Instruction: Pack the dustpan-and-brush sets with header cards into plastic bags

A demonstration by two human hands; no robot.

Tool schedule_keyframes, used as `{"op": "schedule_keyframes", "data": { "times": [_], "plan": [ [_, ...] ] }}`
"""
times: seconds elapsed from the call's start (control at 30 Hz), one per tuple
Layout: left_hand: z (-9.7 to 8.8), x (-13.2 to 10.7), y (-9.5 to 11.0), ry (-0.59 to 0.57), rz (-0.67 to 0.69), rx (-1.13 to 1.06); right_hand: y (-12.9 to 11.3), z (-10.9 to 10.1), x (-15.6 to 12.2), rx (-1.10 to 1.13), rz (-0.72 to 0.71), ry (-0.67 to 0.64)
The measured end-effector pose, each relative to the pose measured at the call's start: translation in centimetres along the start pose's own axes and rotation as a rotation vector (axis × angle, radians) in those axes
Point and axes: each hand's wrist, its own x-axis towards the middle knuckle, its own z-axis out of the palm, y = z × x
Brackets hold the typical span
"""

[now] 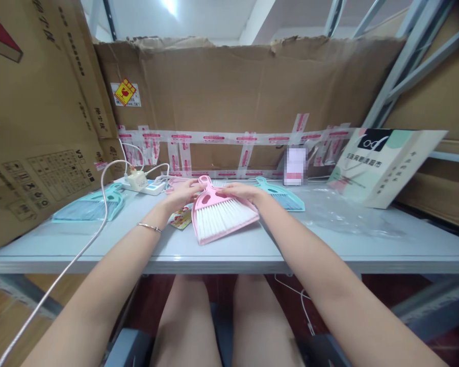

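A small pink hand brush [224, 216] with white bristles lies in its pink dustpan, slightly tilted, at the middle of the table's front. My left hand [187, 192] grips the set's left side by the handle, fingers curled at its edge. From the other side my right hand [240, 190] holds the upper right part of the set, its fingertips on the pink plastic. Beneath the left forearm and the dustpan sits a small colourful packet [181, 217]. Another pink piece [173, 184] shows partly behind my left hand.
Turquoise brush-and-dustpan sets lie at the left [94, 205] and behind my right hand [281, 196]. A power strip [153, 187] with white cables stands at the back left. Clear plastic film [352, 219] and a paper bag [382, 168] occupy the right; cardboard [229, 86] walls the back.
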Motion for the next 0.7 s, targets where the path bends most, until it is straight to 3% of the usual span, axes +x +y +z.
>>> {"op": "schedule_keyframes", "data": {
  "times": [0.13, 0.3, 0.47, 0.7],
  "plan": [
    [0.3, -0.3, -0.1, -0.075, -0.024, 0.073, 0.7, 0.1, 0.7, 0.014, -0.008, 0.055],
    [0.5, 0.4, -0.5, 0.040, 0.039, 0.133, 0.6, 0.3, 1.4, -0.038, -0.084, 0.185],
    [0.4, 0.6, 0.6, 0.130, 0.065, 0.152, -0.6, 1.0, 1.0, -0.096, -0.197, 0.305],
    [0.7, -0.3, 2.2, 0.153, 0.021, 0.092, -1.0, 1.7, 0.8, -0.105, -0.245, 0.329]
  ]
}}
